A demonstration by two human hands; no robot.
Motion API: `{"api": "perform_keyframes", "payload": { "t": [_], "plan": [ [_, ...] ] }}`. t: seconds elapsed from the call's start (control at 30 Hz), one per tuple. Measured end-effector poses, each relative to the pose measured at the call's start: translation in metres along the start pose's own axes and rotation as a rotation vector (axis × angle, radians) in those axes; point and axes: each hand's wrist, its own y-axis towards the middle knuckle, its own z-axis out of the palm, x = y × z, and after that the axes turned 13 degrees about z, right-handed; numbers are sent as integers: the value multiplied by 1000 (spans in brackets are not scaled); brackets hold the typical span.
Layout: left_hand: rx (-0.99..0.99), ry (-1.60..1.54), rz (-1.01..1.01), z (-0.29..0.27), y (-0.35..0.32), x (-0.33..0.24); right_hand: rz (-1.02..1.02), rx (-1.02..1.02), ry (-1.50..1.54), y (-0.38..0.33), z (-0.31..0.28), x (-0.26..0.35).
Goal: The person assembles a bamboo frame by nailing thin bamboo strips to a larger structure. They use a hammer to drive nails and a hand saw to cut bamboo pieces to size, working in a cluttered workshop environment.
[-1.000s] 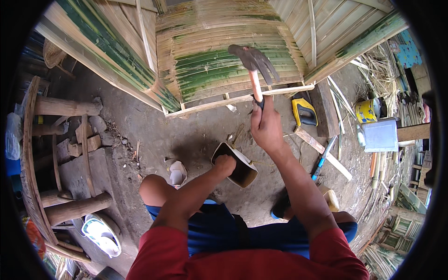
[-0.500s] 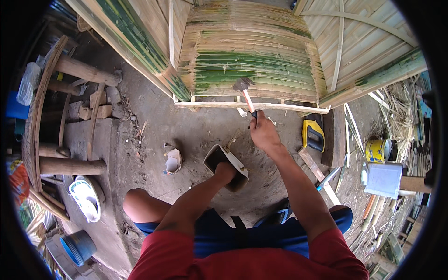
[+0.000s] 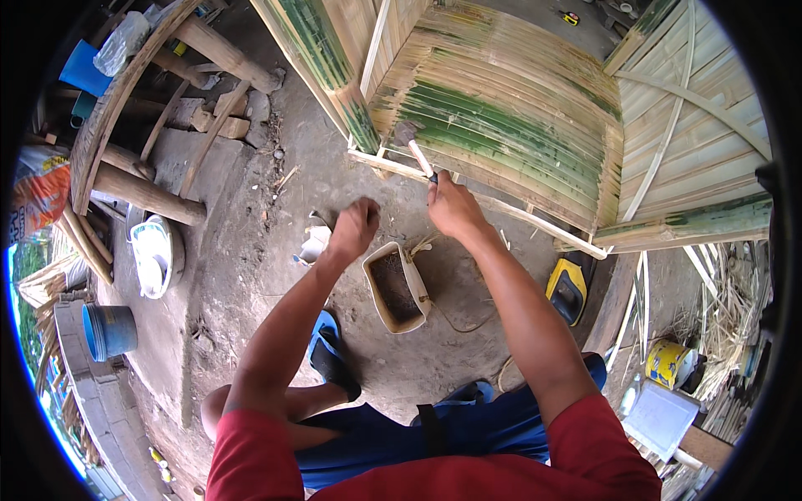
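In my right hand (image 3: 455,210) is a hammer (image 3: 421,158), its handle gripped near the end and its dark head over the near left corner of a slatted bamboo panel (image 3: 510,138). My left hand (image 3: 357,228) hovers above the ground with fingers pinched together; whatever they hold is too small to make out. Below and to the right of that hand stands a whitish box-shaped container (image 3: 415,282), open at the top, with small dark pieces scattered inside. A pale wooden strip (image 3: 510,211) runs along the panel's near edge.
A torn pale carton (image 3: 312,245) lies left of the container. To the right rests a saw with a yellow handle (image 3: 568,290), and beyond it a yellow can (image 3: 670,364). A blue bucket (image 3: 110,331) and a wooden bench (image 3: 150,190) stand at left.
My left hand has come out of the container and moved up and left. The hammer stays in my right hand, now closer to the panel's left corner. The view has turned, and my left foot now shows.
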Motion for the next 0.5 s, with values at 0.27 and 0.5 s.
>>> {"api": "perform_keyframes", "payload": {
  "t": [0.27,0.5],
  "plan": [
    [-684,-37,-492,36,105,-18,-33,-27,120,-1,18,-29],
    [-869,-57,-778,76,130,-20,-41,-30,167,-5,13,-26]
  ]
}}
